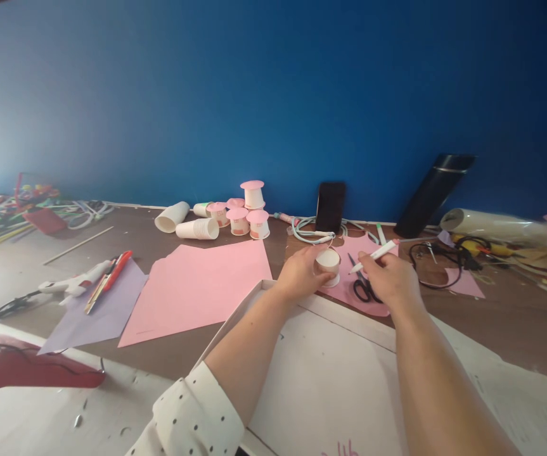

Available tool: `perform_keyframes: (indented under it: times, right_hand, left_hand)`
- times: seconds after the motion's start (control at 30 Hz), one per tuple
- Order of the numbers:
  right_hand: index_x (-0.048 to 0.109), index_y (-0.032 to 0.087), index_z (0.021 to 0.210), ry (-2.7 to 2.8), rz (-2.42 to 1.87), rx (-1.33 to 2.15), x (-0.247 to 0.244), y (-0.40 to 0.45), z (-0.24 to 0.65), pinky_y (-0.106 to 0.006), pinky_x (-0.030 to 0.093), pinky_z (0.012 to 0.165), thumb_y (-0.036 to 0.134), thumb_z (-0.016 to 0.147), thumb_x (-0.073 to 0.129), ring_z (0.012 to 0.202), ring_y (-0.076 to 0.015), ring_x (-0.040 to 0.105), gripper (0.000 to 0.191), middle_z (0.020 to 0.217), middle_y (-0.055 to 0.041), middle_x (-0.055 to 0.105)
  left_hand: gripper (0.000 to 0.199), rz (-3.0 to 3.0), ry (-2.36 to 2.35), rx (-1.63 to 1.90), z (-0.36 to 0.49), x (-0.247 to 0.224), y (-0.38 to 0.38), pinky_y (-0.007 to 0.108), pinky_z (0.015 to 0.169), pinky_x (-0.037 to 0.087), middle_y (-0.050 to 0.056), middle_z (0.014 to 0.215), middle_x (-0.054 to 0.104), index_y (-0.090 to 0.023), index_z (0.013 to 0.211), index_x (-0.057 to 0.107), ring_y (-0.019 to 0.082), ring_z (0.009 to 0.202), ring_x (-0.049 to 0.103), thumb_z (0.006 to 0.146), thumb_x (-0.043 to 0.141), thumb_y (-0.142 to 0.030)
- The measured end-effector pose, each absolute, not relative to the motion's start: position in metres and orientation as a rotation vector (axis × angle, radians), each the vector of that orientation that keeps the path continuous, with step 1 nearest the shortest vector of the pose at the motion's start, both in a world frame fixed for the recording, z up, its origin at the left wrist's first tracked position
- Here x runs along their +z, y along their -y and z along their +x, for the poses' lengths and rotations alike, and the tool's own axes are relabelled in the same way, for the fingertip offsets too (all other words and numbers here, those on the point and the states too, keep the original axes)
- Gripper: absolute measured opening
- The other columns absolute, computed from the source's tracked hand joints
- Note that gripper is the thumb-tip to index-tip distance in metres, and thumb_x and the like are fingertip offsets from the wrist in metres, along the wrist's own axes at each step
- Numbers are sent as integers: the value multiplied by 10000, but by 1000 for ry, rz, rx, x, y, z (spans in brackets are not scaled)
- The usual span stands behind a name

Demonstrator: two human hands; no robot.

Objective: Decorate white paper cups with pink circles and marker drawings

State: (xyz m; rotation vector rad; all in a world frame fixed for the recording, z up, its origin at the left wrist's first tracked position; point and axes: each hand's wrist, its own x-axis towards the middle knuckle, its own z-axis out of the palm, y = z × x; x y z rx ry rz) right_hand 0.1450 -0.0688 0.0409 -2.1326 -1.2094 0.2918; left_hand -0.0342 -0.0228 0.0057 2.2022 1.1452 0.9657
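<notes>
My left hand is closed around a small white paper cup, thumb on its near side. In my right hand is a white marker, its tip pointing left toward the cup and apart from it. Under both hands lies a cut piece of pink paper. Black-handled scissors rest on that paper, partly hidden by my right hand. Further left, several small cups with pink paper tops stand grouped by the wall, one stacked above the others.
Left of my hands are a large pink sheet, a stack of paper cups, a red utility knife and a glue gun. A phone and a black bottle lean against the blue wall. A white box lid lies in front.
</notes>
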Motion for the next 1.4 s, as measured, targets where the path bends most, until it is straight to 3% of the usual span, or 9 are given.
perform_keyframes:
  times: [0.8, 1.4]
  right_hand:
    - [642, 214, 696, 1254, -2192, 313, 40, 68, 145, -288, 390, 614, 535, 786, 530, 715, -214, 595, 352, 755, -76, 678]
    - [662, 201, 706, 1399, -2159, 428, 40, 72, 144, -264, 389, 585, 510, 784, 555, 646, -182, 596, 336, 653, -40, 650]
  left_hand:
    - [666, 2290, -1082, 960, -35, 2, 20, 387, 998, 444, 46, 1269, 627, -294, 1351, 504, 255, 1159, 576, 728, 736, -326]
    - [662, 2333, -1097, 876, -35, 6, 21, 387, 983, 455, 68, 1276, 623, -266, 1357, 502, 258, 1125, 585, 737, 724, -339]
